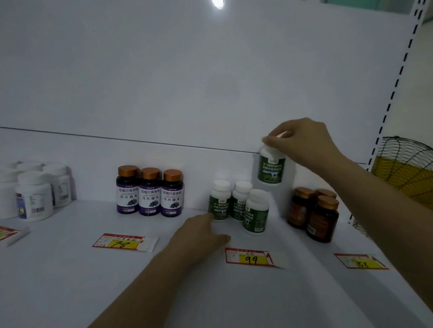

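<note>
Fingers of my right hand (304, 141) are clamped on the white cap of a green-labelled bottle (271, 166), which hangs upright right of centre in the frame, clear of the shelf (78, 282). Just below it stand three matching bottles (238, 202) behind the price tag marked 99 (252, 258). My left hand (201, 234) lies low at centre, its fingers loosely straight, thumb spread, a fingertip at the leftmost one's base. Purple-labelled bottles (150, 191) stand to their left, brown bottles (315, 214) to their right.
</note>
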Demonstrator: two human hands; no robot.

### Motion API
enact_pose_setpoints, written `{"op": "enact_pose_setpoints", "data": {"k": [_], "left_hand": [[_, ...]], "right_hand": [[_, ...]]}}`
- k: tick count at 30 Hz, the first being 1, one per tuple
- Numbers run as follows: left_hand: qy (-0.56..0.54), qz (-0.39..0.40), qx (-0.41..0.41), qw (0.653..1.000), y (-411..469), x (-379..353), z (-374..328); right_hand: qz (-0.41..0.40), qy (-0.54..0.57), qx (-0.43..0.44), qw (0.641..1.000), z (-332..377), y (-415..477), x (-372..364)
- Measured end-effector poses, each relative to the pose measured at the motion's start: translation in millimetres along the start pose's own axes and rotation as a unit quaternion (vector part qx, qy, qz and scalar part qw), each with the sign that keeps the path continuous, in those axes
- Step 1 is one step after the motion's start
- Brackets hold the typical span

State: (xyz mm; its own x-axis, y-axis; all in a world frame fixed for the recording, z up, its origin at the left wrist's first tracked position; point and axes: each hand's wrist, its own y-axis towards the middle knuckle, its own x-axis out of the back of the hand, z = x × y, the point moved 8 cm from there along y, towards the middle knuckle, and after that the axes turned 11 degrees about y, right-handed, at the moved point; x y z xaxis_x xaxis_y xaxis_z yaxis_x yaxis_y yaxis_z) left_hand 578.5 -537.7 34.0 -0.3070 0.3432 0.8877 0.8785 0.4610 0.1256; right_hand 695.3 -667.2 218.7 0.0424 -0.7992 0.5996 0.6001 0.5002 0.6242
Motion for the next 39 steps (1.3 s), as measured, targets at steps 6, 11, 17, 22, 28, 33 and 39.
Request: {"op": "enact_pose_setpoints", "data": {"k": [6,11,17,22,28,33,39], "left_hand": [[-0.257,0.006,-0.084,0.963,-2.5,13.1,-21.6],[-0.265,0.0,-0.1,0.959,-3.4,13.2,-22.3],[-0.276,0.0,-0.094,0.957,0.5,9.7,-17.6],[-0.295,0.006,-0.097,0.951,0.3,8.4,-17.7],[-0.309,0.014,-0.107,0.945,-1.4,8.7,-20.4],[-0.307,0.016,-0.114,0.945,-2.3,8.6,-21.7],[-0.309,0.02,-0.112,0.944,-2.0,8.2,-22.5]], "right_hand": [[0.032,0.128,-0.04,0.99,11.1,-34.4,-27.6],[0.05,0.158,-0.076,0.983,-8.7,-58.7,-68.5],[0.059,0.285,-0.089,0.953,-29.4,-68.9,-84.6],[0.069,0.341,-0.077,0.934,-32.9,-75.3,-85.5],[0.066,0.359,-0.075,0.928,-32.3,-77.4,-85.4],[0.066,0.36,-0.08,0.927,-34.4,-77.2,-86.6],[0.07,0.356,-0.08,0.929,-35.2,-76.9,-87.5]]}}
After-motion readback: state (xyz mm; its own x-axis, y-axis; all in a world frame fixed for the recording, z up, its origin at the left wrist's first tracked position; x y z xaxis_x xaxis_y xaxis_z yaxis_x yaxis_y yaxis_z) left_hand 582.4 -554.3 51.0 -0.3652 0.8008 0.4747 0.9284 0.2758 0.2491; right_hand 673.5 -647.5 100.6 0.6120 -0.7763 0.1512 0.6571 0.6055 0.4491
